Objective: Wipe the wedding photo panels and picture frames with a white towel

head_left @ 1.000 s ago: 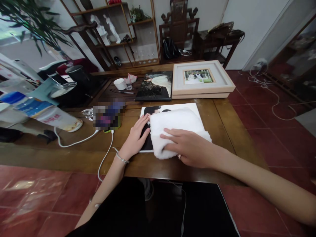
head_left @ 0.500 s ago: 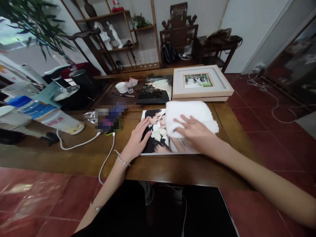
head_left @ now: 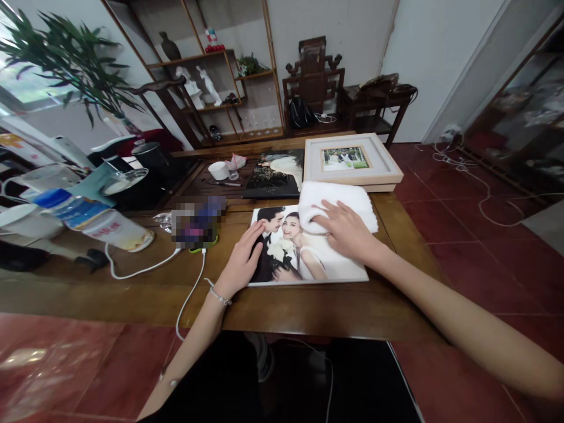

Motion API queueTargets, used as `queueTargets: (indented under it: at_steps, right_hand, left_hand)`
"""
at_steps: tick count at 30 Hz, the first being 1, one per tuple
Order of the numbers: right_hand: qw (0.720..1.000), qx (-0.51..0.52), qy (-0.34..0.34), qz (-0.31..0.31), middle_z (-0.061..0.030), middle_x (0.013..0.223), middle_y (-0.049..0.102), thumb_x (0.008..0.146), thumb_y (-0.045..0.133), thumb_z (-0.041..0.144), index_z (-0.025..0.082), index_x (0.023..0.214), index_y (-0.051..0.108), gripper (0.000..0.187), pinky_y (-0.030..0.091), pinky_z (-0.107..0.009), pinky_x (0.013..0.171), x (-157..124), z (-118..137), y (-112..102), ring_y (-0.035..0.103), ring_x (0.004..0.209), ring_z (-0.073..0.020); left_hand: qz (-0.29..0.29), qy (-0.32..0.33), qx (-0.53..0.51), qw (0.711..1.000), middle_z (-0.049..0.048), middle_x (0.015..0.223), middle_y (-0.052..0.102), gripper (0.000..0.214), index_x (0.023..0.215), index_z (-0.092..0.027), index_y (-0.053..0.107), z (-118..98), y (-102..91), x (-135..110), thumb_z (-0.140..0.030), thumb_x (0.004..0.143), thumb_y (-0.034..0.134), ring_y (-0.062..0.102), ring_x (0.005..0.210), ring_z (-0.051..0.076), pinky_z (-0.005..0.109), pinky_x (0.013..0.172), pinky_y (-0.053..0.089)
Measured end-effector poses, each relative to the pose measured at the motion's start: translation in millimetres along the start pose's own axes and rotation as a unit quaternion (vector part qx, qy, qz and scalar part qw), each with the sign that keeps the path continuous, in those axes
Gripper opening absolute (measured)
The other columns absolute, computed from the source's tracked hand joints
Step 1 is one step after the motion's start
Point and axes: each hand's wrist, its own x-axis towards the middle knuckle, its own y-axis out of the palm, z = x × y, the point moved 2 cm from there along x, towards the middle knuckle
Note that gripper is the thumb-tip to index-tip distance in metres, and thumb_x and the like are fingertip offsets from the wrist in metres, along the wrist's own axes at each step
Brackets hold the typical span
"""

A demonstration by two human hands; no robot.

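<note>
A flat photo panel (head_left: 282, 249) with a picture of a couple lies on the wooden table in front of me. My left hand (head_left: 240, 255) rests on its left edge, fingers stretched out, holding nothing. Over the panel's upper right part is a folded white towel (head_left: 359, 202), which hides that corner and reaches past the far edge. My right hand (head_left: 346, 232) presses down on the towel, its fingers spread over the cloth and the thumb side at its near edge.
Behind the panel lie a dark photo panel (head_left: 273, 176) and a pale wooden picture frame (head_left: 379, 161). To the left are a plastic bottle (head_left: 99, 223), a blurred-out item (head_left: 198, 223) with white cables (head_left: 189, 302), and a white cup (head_left: 218, 171). The table's (head_left: 343, 317) near edge is close to me.
My right hand has slid the towel toward the panel's far edge, so more of the picture's lower right shows. My left hand stays on the left edge. The view has tilted slightly up.
</note>
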Motion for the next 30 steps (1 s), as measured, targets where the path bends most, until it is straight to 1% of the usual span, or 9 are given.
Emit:
queueTargets:
  at_steps: [3, 6, 11, 13, 16, 19, 22, 26, 30]
  right_hand:
    - [1.0, -0.011, 0.016, 0.003, -0.0178, 0.14, 0.053, 0.072, 0.05, -0.001, 0.013, 0.119, 0.062, 0.05, 0.034, -0.057, 0.108, -4.3, 7.4, -4.1, 0.039, 0.135, -0.0357]
    - [1.0, -0.01, -0.007, 0.021, -0.0212, 0.137, 0.055, 0.074, 0.054, 0.004, 0.011, 0.11, 0.066, 0.039, 0.043, -0.055, 0.101, -15.7, 41.1, -7.4, 0.046, 0.13, -0.0395]
    - [0.984, 0.02, -0.176, 0.027, -0.0178, 0.133, 0.059, 0.071, 0.06, 0.011, 0.014, 0.103, 0.068, 0.033, 0.047, -0.05, 0.097, -32.6, 91.0, -6.7, 0.051, 0.124, -0.0396]
    - [0.974, 0.049, -0.221, 0.011, -0.0123, 0.136, 0.058, 0.072, 0.057, 0.01, 0.017, 0.104, 0.067, 0.034, 0.045, -0.05, 0.1, -29.7, 87.9, -2.4, 0.048, 0.128, -0.0365]
    - [0.983, 0.056, -0.174, 0.001, -0.0035, 0.141, 0.054, 0.072, 0.055, 0.006, 0.023, 0.11, 0.065, 0.043, 0.038, -0.047, 0.108, -15.6, 58.5, 5.3, 0.043, 0.134, -0.0285]
    - [0.997, 0.03, -0.075, -0.013, -0.0085, 0.142, 0.052, 0.071, 0.054, 0.003, 0.021, 0.116, 0.062, 0.049, 0.034, -0.049, 0.11, -3.5, 21.7, 6.6, 0.041, 0.136, -0.0284]
    - [0.999, 0.01, -0.013, -0.031, -0.0151, 0.142, 0.051, 0.071, 0.049, -0.001, 0.015, 0.121, 0.059, 0.053, 0.032, -0.054, 0.11, 1.2, 1.2, 2.7, 0.037, 0.138, -0.0315]
    - [1.0, 0.004, -0.014, -0.014, -0.0138, 0.145, 0.049, 0.073, 0.05, 0.001, 0.015, 0.121, 0.06, 0.051, 0.03, -0.056, 0.11, 13.0, 11.8, 3.9, 0.035, 0.138, -0.0337]
    - [0.995, 0.024, -0.089, 0.023, -0.0083, 0.146, 0.048, 0.074, 0.058, 0.006, 0.02, 0.118, 0.064, 0.047, 0.027, -0.056, 0.112, 25.6, 52.4, 12.3, 0.034, 0.139, -0.0333]
  left_hand:
    - [0.003, 0.002, -0.001, 1.0, 0.0099, 0.153, 0.039, 0.045, 0.141, -0.018, 0.046, -1.6, -0.2, 0.3, -0.033, 0.099, 0.035, 0.031, 0.144, 0.019, 0.045, 0.121, 0.02]
    - [0.003, 0.004, 0.002, 1.0, 0.0093, 0.153, 0.039, 0.045, 0.141, -0.019, 0.045, -1.0, 0.1, 0.7, -0.032, 0.099, 0.035, 0.03, 0.145, 0.019, 0.046, 0.121, 0.02]
    - [0.007, 0.003, 0.004, 1.0, 0.0121, 0.153, 0.038, 0.046, 0.141, -0.015, 0.046, 2.7, 0.4, 0.8, -0.032, 0.099, 0.035, 0.031, 0.144, 0.021, 0.045, 0.12, 0.021]
    - [0.012, 0.004, 0.006, 1.0, 0.0115, 0.154, 0.038, 0.047, 0.141, -0.016, 0.045, 3.7, 0.6, 0.6, -0.032, 0.099, 0.034, 0.03, 0.145, 0.021, 0.045, 0.121, 0.021]
    - [0.007, -0.001, 0.008, 1.0, 0.0106, 0.153, 0.039, 0.046, 0.141, -0.017, 0.045, 3.8, 0.2, 0.4, -0.033, 0.099, 0.035, 0.03, 0.145, 0.021, 0.044, 0.121, 0.02]
    - [0.004, -0.002, 0.004, 1.0, 0.0105, 0.153, 0.039, 0.046, 0.14, -0.017, 0.046, 1.8, -0.2, 0.3, -0.033, 0.099, 0.035, 0.031, 0.144, 0.02, 0.045, 0.12, 0.021]
    - [0.004, 0.002, 0.001, 1.0, 0.0092, 0.153, 0.039, 0.045, 0.141, -0.019, 0.045, -1.0, -0.3, 0.3, -0.033, 0.099, 0.035, 0.03, 0.145, 0.02, 0.045, 0.12, 0.021]
    - [-0.025, -0.003, -0.001, 1.0, 0.0098, 0.151, 0.042, 0.045, 0.141, -0.019, 0.045, -3.1, -0.4, -0.6, -0.035, 0.1, 0.034, 0.035, 0.142, 0.02, 0.043, 0.12, 0.024]
    - [-0.098, -0.009, 0.003, 0.995, 0.0116, 0.148, 0.046, 0.046, 0.141, -0.017, 0.044, -1.3, -2.3, -2.7, -0.036, 0.101, 0.03, 0.041, 0.138, 0.02, 0.041, 0.118, 0.028]
